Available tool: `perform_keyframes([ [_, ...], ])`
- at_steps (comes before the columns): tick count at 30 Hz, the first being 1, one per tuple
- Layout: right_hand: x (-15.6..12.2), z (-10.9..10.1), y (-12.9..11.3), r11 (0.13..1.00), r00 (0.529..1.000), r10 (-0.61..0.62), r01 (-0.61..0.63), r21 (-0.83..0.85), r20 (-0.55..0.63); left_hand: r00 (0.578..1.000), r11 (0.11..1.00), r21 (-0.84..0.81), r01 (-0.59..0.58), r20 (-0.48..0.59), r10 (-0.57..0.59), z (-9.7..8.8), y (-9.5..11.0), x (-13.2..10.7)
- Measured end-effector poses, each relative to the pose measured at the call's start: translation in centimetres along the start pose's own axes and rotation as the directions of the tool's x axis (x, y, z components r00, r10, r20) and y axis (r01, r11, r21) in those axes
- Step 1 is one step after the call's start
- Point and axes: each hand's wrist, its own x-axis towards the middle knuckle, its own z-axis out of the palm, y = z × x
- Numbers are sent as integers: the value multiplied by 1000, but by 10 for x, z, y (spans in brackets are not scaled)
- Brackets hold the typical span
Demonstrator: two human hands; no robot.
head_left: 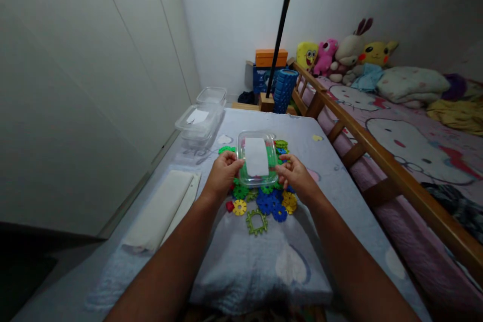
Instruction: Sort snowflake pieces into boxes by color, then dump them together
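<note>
A clear plastic container (257,160) with a white label on it is held upside down over a heap of coloured gear-shaped toy pieces (268,202) on a pale blue mattress (245,256). My left hand (222,173) grips its left side, fingers curled round the rim. My right hand (296,175) grips its right side in the same way. Green, blue, yellow and red pieces show under and around the container, with a green square frame piece (257,222) nearest me.
Two more clear containers (199,121) stand at the mattress's far left, by the white wall. A folded white cloth (162,214) lies at left. A wooden bed rail (381,153) runs along the right, with plush toys (347,53) and bedding behind it. A black pole (281,30) rises behind.
</note>
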Motion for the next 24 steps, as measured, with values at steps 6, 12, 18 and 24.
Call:
perform_keyframes([
  [6,10,9,-2,992,999,-38,41,122,-30,998,998,-51,46,-41,-48,2,-3,11],
  [12,33,19,-1,983,986,-71,95,160,-148,966,973,-79,216,-125,-224,11,-5,5],
  [18,42,28,-1,978,980,-124,147,145,-158,961,962,-212,173,-180,-212,26,-3,16],
  [24,57,19,-6,975,977,-186,197,101,-107,945,974,-217,71,-297,-135,26,-3,53],
])
